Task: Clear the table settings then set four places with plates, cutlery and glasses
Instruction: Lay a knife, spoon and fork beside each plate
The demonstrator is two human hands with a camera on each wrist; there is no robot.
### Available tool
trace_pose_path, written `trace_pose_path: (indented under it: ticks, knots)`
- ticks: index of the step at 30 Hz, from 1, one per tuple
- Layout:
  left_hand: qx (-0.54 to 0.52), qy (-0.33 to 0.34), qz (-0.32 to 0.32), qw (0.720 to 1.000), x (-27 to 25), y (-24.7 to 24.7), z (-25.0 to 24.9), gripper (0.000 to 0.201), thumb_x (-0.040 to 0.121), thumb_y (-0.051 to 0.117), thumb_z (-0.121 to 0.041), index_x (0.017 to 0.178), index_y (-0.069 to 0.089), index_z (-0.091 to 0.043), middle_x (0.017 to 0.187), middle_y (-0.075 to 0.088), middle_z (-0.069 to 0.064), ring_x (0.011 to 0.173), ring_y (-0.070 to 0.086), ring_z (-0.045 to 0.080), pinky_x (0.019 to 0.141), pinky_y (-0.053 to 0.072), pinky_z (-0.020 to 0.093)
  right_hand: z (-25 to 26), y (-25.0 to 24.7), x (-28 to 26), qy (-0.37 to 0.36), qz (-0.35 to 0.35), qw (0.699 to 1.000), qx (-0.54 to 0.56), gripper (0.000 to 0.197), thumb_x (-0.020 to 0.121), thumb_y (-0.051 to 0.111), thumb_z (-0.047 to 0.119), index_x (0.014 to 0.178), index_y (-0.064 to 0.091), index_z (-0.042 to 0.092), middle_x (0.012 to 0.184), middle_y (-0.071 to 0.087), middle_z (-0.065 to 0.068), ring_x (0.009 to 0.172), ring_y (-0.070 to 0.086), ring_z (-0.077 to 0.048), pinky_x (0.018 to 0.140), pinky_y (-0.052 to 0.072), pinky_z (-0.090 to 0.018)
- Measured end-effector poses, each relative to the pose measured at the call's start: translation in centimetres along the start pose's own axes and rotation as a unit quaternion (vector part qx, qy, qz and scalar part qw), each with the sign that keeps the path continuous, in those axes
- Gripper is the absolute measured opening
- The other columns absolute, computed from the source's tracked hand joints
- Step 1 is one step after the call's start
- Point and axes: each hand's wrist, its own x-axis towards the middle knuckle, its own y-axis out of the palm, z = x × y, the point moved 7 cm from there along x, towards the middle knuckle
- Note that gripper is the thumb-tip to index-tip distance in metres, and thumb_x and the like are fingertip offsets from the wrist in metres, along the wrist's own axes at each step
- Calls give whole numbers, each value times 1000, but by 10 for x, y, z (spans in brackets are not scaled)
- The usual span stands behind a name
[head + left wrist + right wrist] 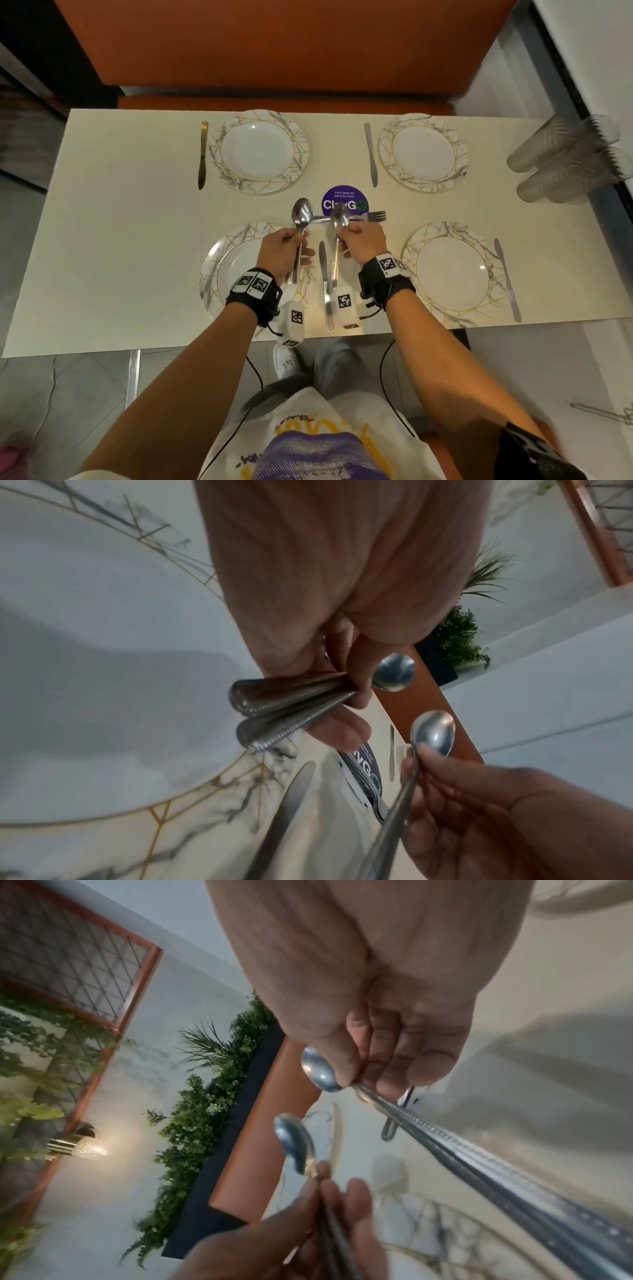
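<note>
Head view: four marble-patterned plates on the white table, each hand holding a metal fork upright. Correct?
Not quite. The four marble-patterned plates sit on the white table, but the left hand and right hand grip metal spoons, not forks. The head view shows both bowls; forks lie on the table.

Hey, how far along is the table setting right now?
Done: four plates are laid out, each with a knife beside it. In hand: the left hand grips spoons, two handles showing in the left wrist view, and the right hand holds one spoon. Left: placing the spoons, the forks lying mid-table, and the glasses grouped at the table's right end.
</note>
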Motion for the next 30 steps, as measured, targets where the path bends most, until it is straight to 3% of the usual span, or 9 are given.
trace_pose_path:
  ticks: [3,6,8,10,12,16,18,30]
  knots:
    - [27,11,-21,999,3,-6,-1,16,104,56,-10,100,72,-11,90,70,10,64,65,15,56,51,27,-27,4,4,51,19,996,-68,8,91,72,16,87,77,11,82,76,-10,70,73,-26,65,62,-33]
    - [22,3,-33,999,2,-10,2,16,104,56,-9,100,71,-8,88,70,10,60,58,13,53,45,25,-47,13,1,65,26,990,-121,4,86,77,15,87,77,11,85,76,-8,74,74,-26,75,64,-39]
    - [23,-2,-38,999,2,-13,5,15,103,57,-9,102,72,-6,87,70,10,61,58,14,54,45,25,-54,15,0,51,13,988,-146,8,84,79,18,89,78,11,85,74,-3,71,69,-17,72,60,-29]
    - [24,-8,-39,999,2,-15,9,15,103,58,-10,104,72,-5,86,71,9,63,58,15,54,45,26,-57,14,-1,36,1,986,-162,10,84,80,20,89,78,11,83,71,0,63,59,-6,58,45,-13]
    - [19,-12,-39,999,1,-17,11,15,102,60,-11,105,72,-3,85,70,10,63,58,16,54,45,26,-58,13,0,35,-6,985,-167,13,82,82,21,88,77,11,81,70,1,61,55,-4,55,39,-10]
    - [16,-12,-36,999,-2,-15,10,15,102,61,-12,105,71,-2,85,69,10,63,58,16,54,45,26,-66,15,2,62,0,987,-148,20,73,89,21,82,74,12,80,72,-1,75,69,-17,77,60,-31]
    - [17,-12,-34,999,-4,-14,10,16,102,60,-12,106,71,-1,85,69,10,63,58,16,55,46,25,-71,15,2,63,-7,989,-133,26,67,93,20,77,69,15,78,72,-4,75,72,-23,75,63,-40]
    - [19,-20,-32,999,-11,-12,15,17,102,58,-10,108,71,-1,88,69,12,67,59,16,56,47,25,-82,16,-4,68,-4,991,-115,27,66,93,14,73,67,17,78,72,-5,75,73,-25,72,64,-42]
